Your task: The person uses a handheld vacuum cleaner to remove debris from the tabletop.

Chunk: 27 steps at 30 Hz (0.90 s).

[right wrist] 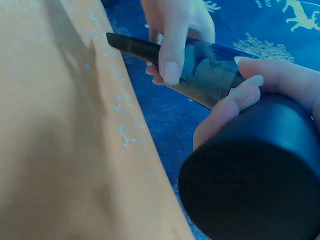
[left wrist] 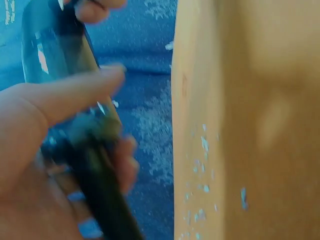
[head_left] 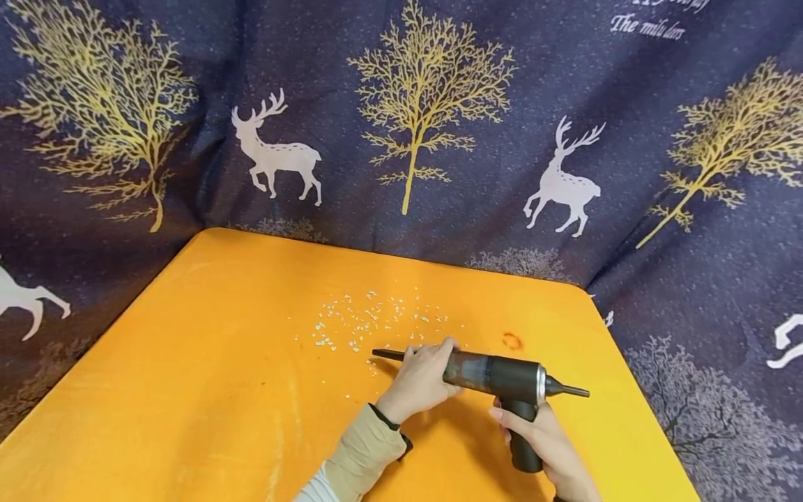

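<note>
A black handheld vacuum cleaner (head_left: 516, 377) with a see-through dust cup is held level above the table. Its handle is gripped by my right hand (head_left: 544, 438). My left hand (head_left: 422, 380) grips the front end, its thumb and fingers wrapped round the base of the flat crevice nozzle (left wrist: 107, 195). The nozzle tip points left, near scattered small white scraps (head_left: 357, 324) on the table. A thin pointed nozzle (head_left: 567, 388) sticks out at the rear. In the right wrist view the handle's round end (right wrist: 250, 185) fills the lower right.
An orange-covered table (head_left: 188, 390) has rounded far corners and a reddish ring mark (head_left: 512, 340) at the right. Dark blue cloth (head_left: 351, 174) printed with deer and trees hangs behind and beside it. A dark object (head_left: 406, 446) shows by the left wrist.
</note>
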Motion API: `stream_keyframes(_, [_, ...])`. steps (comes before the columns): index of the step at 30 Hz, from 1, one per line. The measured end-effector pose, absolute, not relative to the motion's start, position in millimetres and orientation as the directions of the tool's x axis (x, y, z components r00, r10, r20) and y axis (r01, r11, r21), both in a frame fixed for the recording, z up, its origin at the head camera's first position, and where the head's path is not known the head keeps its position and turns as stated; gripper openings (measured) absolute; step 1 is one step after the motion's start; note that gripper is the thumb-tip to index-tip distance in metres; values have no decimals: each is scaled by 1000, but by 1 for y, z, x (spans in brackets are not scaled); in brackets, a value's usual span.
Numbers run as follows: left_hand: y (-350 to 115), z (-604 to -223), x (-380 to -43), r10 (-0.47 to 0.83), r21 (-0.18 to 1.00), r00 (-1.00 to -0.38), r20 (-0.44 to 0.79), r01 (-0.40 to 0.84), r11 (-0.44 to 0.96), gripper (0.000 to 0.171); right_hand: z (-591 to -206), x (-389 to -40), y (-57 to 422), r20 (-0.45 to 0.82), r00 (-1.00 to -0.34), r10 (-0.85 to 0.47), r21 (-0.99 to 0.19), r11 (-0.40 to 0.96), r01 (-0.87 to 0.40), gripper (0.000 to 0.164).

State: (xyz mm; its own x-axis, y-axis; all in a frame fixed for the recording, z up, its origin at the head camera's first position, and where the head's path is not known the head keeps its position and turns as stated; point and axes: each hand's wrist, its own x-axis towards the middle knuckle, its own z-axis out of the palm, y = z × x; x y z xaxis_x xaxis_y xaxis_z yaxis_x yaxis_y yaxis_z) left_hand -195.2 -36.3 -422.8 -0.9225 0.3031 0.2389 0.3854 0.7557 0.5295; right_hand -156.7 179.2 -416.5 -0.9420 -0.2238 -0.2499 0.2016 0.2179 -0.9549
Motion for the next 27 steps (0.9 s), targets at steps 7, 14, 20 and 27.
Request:
stream_keyframes(7, [-39, -426, -199, 348, 582, -901, 258, 432, 689, 62, -411, -156, 185, -253, -944, -211, -950, 236, 202, 30])
stream_keyframes(14, [-34, -427, -198, 376, 554, -885, 276, 466, 690, 64, -408, -149, 188, -239, -949, -208, -952, 245, 186, 21])
stream_keyframes(20, [-33, -426, -197, 372, 562, -882, 288, 471, 680, 62, -409, -147, 190, -241, -950, -197, -954, 228, 195, 16])
stream_keyframes(27, [-34, -424, -196, 358, 554, -882, 308, 472, 686, 63, -406, -145, 190, -240, -948, -209, -948, 261, 183, 25])
